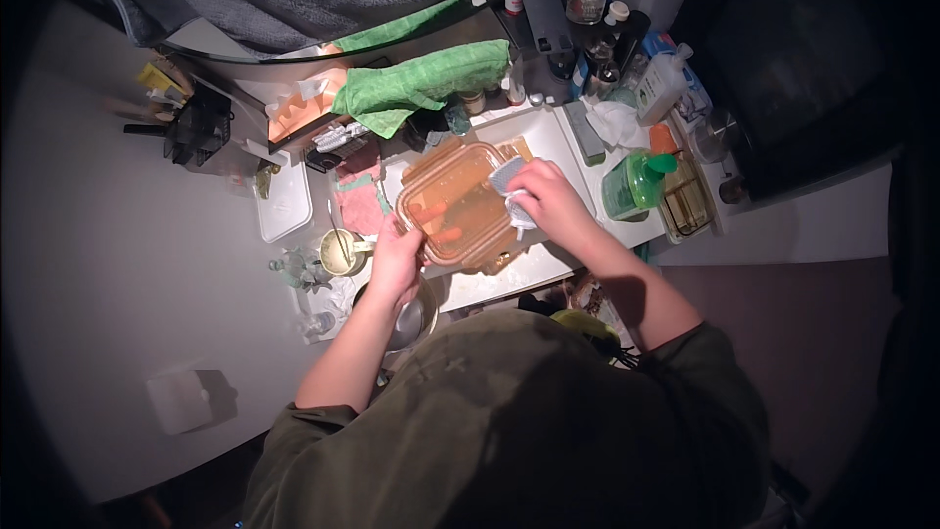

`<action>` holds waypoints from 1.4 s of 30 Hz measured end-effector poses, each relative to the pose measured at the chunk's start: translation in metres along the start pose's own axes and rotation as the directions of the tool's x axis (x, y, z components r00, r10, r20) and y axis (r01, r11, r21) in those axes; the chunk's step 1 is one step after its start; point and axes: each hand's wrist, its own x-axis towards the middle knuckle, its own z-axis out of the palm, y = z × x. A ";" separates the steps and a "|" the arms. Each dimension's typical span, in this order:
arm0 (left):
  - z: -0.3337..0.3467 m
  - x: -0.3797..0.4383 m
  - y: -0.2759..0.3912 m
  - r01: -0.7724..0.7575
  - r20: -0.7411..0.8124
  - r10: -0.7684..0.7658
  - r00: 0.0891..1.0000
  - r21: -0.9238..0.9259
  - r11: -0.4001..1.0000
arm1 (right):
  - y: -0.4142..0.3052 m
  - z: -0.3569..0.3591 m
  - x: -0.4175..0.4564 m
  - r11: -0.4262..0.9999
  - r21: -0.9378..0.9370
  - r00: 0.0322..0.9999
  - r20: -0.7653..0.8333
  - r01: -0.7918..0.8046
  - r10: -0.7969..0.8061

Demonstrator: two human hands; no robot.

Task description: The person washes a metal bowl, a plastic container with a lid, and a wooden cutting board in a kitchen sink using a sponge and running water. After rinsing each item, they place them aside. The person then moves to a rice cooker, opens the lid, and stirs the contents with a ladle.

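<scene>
My left hand (397, 262) grips the lower left edge of a clear, amber-tinted rectangular container or lid (470, 195), its fingers showing through the see-through panel. The piece is tilted over a white sink (540, 125). In my right hand (549, 200) is a grey and white cloth or scrubbing pad (507, 175), pressed at the right edge of the piece. Below the piece, an orange-brown surface is partly hidden. Left of my left hand stands a pale cup (339, 251) with a thin utensil in it. A metal pot (411, 319) sits partly under my left forearm.
A green pump bottle (630, 187) and a grey-green sponge block (585, 134) stand right of the sink. Pink cloths (360, 198) and a white plastic tray (285, 202) lie left. Behind hangs a green towel (426, 84). Several bottles, including a white one (661, 84), crowd the back right.
</scene>
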 end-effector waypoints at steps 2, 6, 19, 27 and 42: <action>0.014 -0.009 -0.001 -0.005 -0.055 0.003 0.998 -0.039 0.999 | 0.005 0.009 -0.007 0.995 0.001 0.977 -0.188 -0.098 0.097; 0.025 -0.017 -0.009 -0.010 -0.044 0.009 0.999 -0.016 1.000 | 0.001 0.019 -0.003 0.983 -0.073 0.948 -0.286 -0.170 0.142; 0.021 0.003 0.002 -0.132 0.068 0.126 0.990 0.094 0.987 | 0.013 -0.011 0.040 0.977 -0.145 0.977 -0.171 -0.156 0.130; -0.024 0.068 -0.009 -0.304 0.053 0.310 0.949 0.401 0.864 | 0.018 -0.022 0.043 0.904 0.309 0.955 0.063 -0.295 0.290; -0.018 0.092 -0.027 0.158 0.093 -0.128 0.987 -0.561 0.812 | -0.008 -0.017 0.000 0.976 0.046 0.945 0.245 0.214 -0.218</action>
